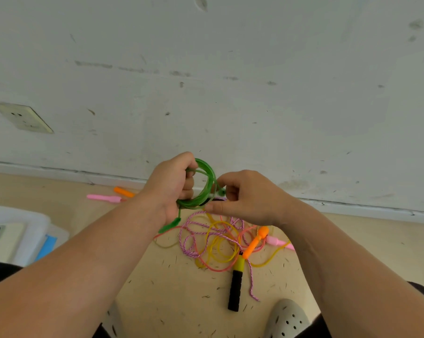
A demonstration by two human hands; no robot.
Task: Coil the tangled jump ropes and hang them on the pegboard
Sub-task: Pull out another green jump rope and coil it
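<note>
My left hand (173, 184) grips a coiled green jump rope (207, 185), its fingers passing through the loops. A green handle (169, 225) dangles below that hand. My right hand (245, 197) pinches the green rope's end at the coil's right side. On the floor beneath lies a tangle of pink, yellow and purple-speckled ropes (216, 240). In the tangle are an orange handle (256, 242), a pink handle (278, 241) and a black-and-yellow handle (236, 284). No pegboard is in view.
A pink handle (103, 198) and an orange handle (123, 192) lie by the wall's base at left. A clear plastic bin (23, 230) stands at far left. A wall socket (23, 117) sits on the white wall. My grey shoe (287, 319) is at the bottom right.
</note>
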